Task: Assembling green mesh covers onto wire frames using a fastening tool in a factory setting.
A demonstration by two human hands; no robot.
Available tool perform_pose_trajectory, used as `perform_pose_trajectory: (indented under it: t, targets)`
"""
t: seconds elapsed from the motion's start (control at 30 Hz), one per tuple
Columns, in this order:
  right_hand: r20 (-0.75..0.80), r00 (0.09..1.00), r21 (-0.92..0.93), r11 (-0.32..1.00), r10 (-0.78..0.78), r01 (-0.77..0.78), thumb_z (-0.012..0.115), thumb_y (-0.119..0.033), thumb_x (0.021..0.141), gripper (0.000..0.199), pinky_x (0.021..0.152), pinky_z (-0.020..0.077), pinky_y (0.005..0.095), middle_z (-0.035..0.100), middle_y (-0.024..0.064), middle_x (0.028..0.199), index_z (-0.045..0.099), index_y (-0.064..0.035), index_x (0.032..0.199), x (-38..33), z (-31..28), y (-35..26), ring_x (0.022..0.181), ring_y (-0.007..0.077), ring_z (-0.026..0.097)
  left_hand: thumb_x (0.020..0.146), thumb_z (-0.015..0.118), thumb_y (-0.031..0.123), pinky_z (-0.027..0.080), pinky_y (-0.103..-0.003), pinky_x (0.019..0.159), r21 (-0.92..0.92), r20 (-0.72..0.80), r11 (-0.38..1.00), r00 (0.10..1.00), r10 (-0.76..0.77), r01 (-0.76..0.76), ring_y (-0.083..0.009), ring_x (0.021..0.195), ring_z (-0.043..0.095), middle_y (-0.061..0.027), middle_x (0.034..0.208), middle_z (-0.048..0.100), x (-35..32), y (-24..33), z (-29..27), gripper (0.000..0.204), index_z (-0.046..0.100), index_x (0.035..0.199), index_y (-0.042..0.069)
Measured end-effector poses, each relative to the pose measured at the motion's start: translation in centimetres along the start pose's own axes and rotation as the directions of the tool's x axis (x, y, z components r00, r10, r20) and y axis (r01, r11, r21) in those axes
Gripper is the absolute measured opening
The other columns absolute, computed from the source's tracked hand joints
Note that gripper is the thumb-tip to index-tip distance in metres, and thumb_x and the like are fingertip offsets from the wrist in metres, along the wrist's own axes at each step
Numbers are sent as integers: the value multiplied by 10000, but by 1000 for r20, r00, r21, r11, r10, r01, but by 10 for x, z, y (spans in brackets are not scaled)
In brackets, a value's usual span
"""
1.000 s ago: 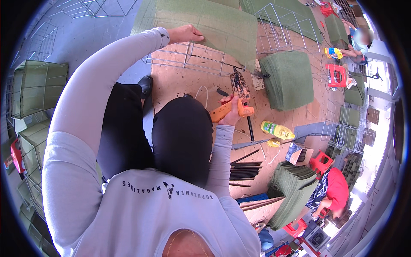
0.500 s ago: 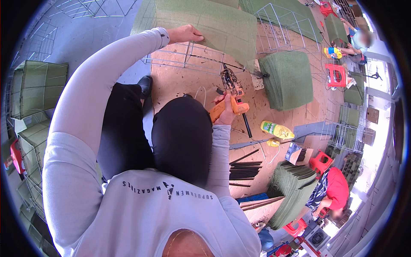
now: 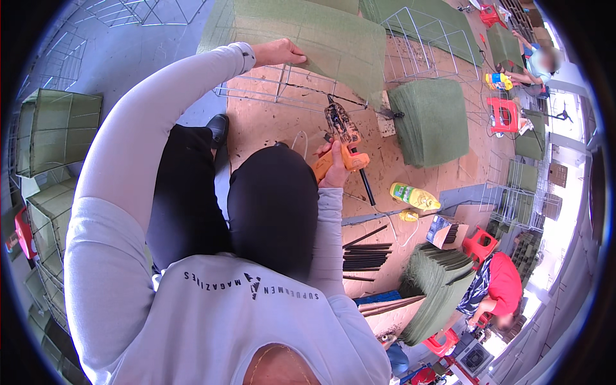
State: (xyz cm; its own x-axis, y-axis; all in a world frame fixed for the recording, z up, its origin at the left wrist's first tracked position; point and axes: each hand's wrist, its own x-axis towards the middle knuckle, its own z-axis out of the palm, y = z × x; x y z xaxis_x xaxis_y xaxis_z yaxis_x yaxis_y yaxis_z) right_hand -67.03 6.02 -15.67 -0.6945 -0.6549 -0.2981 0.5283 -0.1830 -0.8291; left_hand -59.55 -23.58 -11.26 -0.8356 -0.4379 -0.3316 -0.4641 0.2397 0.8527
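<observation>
My right hand [image 3: 335, 168] grips an orange glue gun [image 3: 355, 158] smeared with dark stains, a black glue stick poking from its back. The gun's nozzle meets a wire of the metal frame [image 3: 277, 90], along which runs a line of black glue. My left hand [image 3: 281, 52] pinches the near edge of a thin green mesh sheet [image 3: 346, 45]. This sheet lies over the wire frame and hides its far part.
A stack of green sheets [image 3: 428, 122] sits right of the gun. Nearby are a yellow bottle [image 3: 415, 196], black glue sticks [image 3: 367, 257] and another wire frame [image 3: 430, 48]. Two people, one in a red shirt [image 3: 505, 282], work at the right among red stools [image 3: 502, 115].
The glue gun in my right hand has shifted slightly left along the frame's wire. My left hand stays at the sheet's edge.
</observation>
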Motion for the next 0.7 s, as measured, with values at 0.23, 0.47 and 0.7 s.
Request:
perform_pose_trajectory:
  t: [0.23,0.47,0.7]
  targets:
    - [-7,1000,-31,999,-8,8,586,-168,841,205,583,473,277,521,41,679,513,-3,938,1,2,4,615,145,519,848,542,268,396,-326,897,16,-9,1000,1000,18,-18,-215,966,558,-110,1045,613,0,-1,1,325,601,1091,60]
    - [29,1000,-45,999,-11,12,588,-185,842,217,587,473,283,524,40,689,512,-9,945,-5,0,5,620,141,521,852,537,269,409,-304,867,2,1,999,999,40,-40,-189,926,561,-97,1017,622,3,-3,1,335,596,1086,38]
    - [28,999,-87,996,23,-20,580,-207,849,218,589,466,280,522,32,689,515,-23,948,0,7,5,616,144,522,863,523,274,420,-281,839,21,-14,998,999,52,-52,-154,882,564,-85,983,633,3,-9,1,341,590,1088,27]
